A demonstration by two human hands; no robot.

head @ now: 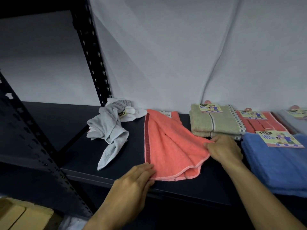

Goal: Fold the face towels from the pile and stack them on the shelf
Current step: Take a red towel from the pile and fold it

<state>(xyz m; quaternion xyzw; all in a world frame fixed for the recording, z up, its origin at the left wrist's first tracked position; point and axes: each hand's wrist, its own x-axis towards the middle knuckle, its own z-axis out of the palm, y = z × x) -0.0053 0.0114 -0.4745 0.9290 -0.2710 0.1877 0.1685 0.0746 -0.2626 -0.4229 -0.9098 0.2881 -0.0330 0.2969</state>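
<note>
Left hand (pixel 132 183), right hand (pixel 224 149) pinching coral towel (pixel 171 146).

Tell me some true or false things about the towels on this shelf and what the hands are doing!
1. Both hands hold the coral towel. True: the left hand holds its near left corner and the right hand pinches its right edge.
2. The coral towel is already folded and stacked. False: it lies loosely spread on the shelf, with wrinkles.
3. A crumpled grey towel lies left of the coral towel. True.
4. The blue towel is scrunched in a heap. False: it lies folded flat at the right.
5. The folded beige towel has a "Face Towel" label. True.
</note>
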